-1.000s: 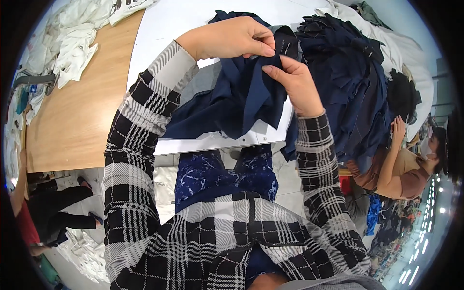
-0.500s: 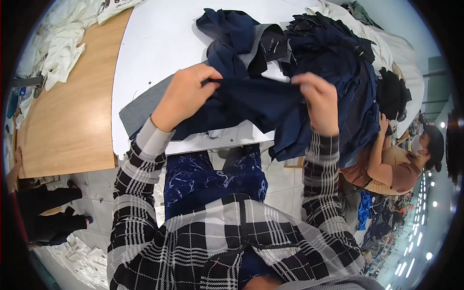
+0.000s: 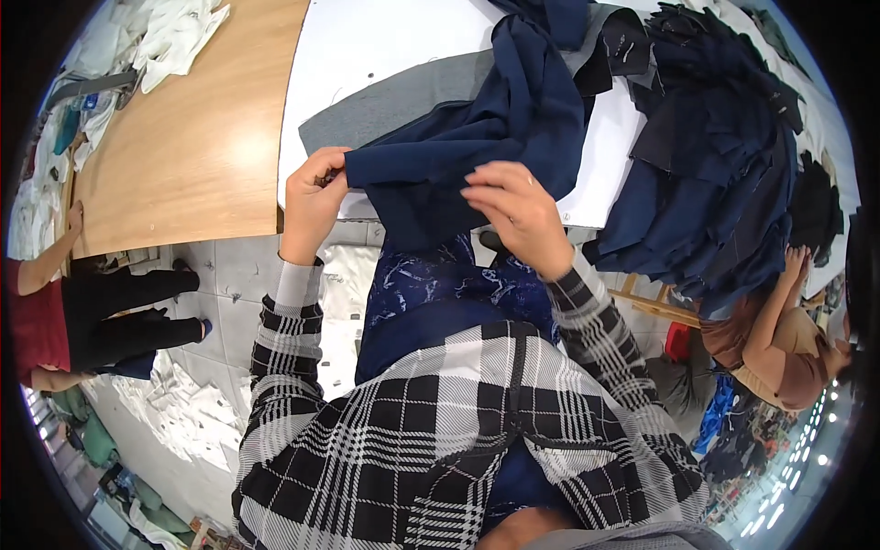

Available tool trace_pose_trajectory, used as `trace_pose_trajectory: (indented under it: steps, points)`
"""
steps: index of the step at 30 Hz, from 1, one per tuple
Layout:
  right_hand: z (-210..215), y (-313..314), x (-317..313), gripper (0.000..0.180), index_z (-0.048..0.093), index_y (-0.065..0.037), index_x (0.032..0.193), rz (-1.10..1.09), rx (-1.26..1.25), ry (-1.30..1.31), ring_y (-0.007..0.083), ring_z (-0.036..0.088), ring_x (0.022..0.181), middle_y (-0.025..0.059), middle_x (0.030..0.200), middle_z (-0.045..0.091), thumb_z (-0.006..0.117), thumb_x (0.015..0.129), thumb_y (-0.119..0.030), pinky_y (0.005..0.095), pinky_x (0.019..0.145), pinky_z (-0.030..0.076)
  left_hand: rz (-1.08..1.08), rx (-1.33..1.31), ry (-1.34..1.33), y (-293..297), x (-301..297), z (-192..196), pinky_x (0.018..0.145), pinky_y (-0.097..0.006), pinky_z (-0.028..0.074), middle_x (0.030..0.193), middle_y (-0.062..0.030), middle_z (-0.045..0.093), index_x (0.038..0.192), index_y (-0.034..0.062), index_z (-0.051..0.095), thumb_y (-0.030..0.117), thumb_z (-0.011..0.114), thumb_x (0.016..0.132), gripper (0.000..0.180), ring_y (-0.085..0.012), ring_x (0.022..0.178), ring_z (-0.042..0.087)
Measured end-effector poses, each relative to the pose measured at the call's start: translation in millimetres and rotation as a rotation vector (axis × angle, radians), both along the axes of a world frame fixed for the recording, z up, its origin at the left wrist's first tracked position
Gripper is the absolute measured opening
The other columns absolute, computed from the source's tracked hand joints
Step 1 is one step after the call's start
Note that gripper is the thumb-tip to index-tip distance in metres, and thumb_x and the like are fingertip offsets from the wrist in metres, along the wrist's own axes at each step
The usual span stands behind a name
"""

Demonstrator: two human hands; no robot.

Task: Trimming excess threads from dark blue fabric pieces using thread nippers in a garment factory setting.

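Head view looks straight down on the counter (image 3: pixel 385 46), its white top running to the far edge, with a bare wooden stretch (image 3: pixel 183 156) on the left; a grey fabric panel (image 3: pixel 394 105) lies flat across the white part, partly under the cloth in hand; on the right a heaped pile of dark navy pieces (image 3: pixel 724 156) spills over the counter's near-right edge; the navy garment (image 3: pixel 495 137) being worked drapes from the far middle of the counter down to its near edge, folded and bunched, and a dark lining piece (image 3: pixel 623 50) shows at its far end; the left hand (image 3: pixel 313 197) is clamped on the garment's near-left corner, fingers pinched tight on the hem right at the counter's edge; the right hand (image 3: pixel 521 209) sits on the cloth just to the right, fingers curled over the fold, and whether it truly grips or only presses I cannot tell; both hands are near each other but apart, the navy cloth stretched between them; plaid sleeves run back to the near edge; on the far left, white fabric scraps (image 3: pixel 174 32) lie heaped; another person (image 3: pixel 779 348) bends at the right, by the navy pile.
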State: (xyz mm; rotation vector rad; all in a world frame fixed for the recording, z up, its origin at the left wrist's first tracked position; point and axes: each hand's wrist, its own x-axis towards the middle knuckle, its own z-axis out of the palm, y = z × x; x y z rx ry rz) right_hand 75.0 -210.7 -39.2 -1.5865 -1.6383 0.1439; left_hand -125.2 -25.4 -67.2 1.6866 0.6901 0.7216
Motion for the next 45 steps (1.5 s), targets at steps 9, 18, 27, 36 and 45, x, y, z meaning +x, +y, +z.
trace_pose_trajectory:
  steps: [9,18,27,36,45]
  points:
    - [-34,57,23,0.009,0.065,-0.008,0.083,-0.045,-0.040,-0.121,0.0195,0.056,0.084,0.0007,0.080,0.061,0.064,0.074,-0.011,0.0351,0.083,0.039,0.000,-0.166,0.026,16,20,-5,0.063,-0.021,0.045,0.091,-0.0039,0.061,0.094,-0.0034,0.062,-0.005,0.051,0.079,0.018,-0.0086,0.071,0.055]
    - [82,13,55,0.008,0.060,-0.001,0.085,-0.208,-0.264,0.365,0.0044,0.044,0.054,-0.0002,0.061,0.053,0.063,0.081,-0.008,0.0199,0.049,0.035,-0.238,0.174,-0.105,-34,89,91,0.049,-0.016,0.033,0.109,-0.0033,0.058,0.107,0.0019,0.059,0.002,0.072,0.070,0.039,-0.0008,0.052,0.040]
    - [66,-42,66,0.014,0.066,0.002,0.088,-0.410,-0.293,1.024,0.0026,0.053,0.069,-0.0013,0.077,0.062,0.066,0.080,-0.010,0.0145,0.061,0.040,-0.660,-0.565,0.172,-57,152,73,0.056,-0.021,0.042,0.072,-0.0001,0.057,0.096,-0.0005,0.063,0.013,0.062,0.082,0.019,-0.0057,0.062,0.050]
    - [58,-57,62,0.015,0.066,0.004,0.092,-0.444,-0.204,1.159,0.0066,0.058,0.074,0.0047,0.083,0.065,0.063,0.082,-0.007,0.0167,0.068,0.044,-0.688,0.034,-0.009,-81,172,70,0.049,-0.017,0.034,0.075,0.0003,0.059,0.097,-0.0015,0.063,0.015,0.070,0.076,0.027,-0.0022,0.055,0.041]
    - [47,-73,66,0.017,0.066,0.004,0.093,-0.491,-0.118,1.450,0.0103,0.060,0.080,0.0073,0.088,0.066,0.061,0.084,-0.009,0.0202,0.077,0.045,-0.767,-0.657,0.179,-76,181,68,0.044,-0.014,0.030,0.067,0.0064,0.054,0.089,0.0044,0.065,0.016,0.065,0.082,0.013,-0.0003,0.049,0.041]
